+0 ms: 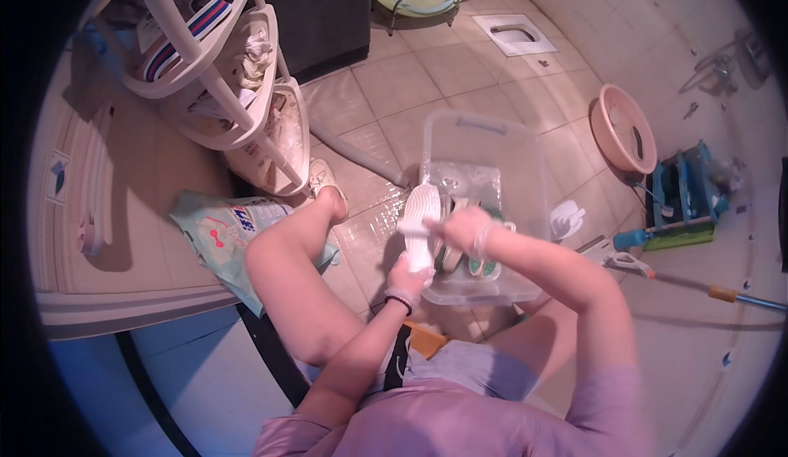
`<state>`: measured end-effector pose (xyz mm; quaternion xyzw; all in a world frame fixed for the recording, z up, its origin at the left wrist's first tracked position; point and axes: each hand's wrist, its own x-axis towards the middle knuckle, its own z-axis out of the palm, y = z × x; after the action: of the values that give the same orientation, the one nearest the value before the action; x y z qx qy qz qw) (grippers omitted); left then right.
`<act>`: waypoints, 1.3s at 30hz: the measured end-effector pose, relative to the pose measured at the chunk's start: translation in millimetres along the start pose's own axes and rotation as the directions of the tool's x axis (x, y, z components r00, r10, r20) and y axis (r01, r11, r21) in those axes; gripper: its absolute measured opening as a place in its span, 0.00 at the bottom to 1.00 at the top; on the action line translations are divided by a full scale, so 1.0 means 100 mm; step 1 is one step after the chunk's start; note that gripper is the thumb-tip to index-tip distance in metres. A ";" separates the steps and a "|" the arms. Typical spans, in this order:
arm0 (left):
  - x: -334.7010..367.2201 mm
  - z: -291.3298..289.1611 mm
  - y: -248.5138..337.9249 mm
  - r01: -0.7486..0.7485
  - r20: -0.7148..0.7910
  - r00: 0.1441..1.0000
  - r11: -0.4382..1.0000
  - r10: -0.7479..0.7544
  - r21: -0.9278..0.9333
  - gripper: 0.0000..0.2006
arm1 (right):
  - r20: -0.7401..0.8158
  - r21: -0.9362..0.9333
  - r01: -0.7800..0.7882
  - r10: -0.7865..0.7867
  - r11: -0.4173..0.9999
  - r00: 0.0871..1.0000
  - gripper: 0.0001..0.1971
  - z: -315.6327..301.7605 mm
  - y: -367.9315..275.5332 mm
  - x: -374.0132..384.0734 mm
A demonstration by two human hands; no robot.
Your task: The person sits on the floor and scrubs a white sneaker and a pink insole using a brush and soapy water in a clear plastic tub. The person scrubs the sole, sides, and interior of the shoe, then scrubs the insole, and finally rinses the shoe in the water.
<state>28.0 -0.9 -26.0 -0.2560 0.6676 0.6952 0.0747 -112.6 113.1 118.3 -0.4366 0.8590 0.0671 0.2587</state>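
My left hand [408, 280], in a thin clear glove, is closed round one end of a white shoe [422, 202]. The shoe's ridged sole faces up, over the near left side of a clear plastic tub [525, 161]. My right hand [465, 232], also gloved and slightly blurred, is closed on a small pale brush [414, 228] that lies across the sole. The brush's bristles cannot be made out. Below my right hand, white-and-green shoes [484, 266] sit in the tub, partly hidden by my hand and wrist.
A shelf rack [238, 133] stands at the left, with a green plastic bag [215, 231] near it. A grey hose [357, 155] runs to the tub. A pink basin [603, 128], a blue rack [689, 186], a white scoop [566, 219] and a long pole [694, 288] are at the right.
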 end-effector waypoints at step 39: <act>0.01 -0.01 -0.02 -0.006 0.080 0.997 0.994 0.014 -0.108 0.16 | -0.060 0.997 0.076 0.815 0.020 0.576 0.20 1.66 -1.43 -0.42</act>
<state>28.5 -2.0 -28.0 -0.2279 0.6267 0.7404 0.0843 84.0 112.4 12.4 0.1245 0.7972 -0.5793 0.1154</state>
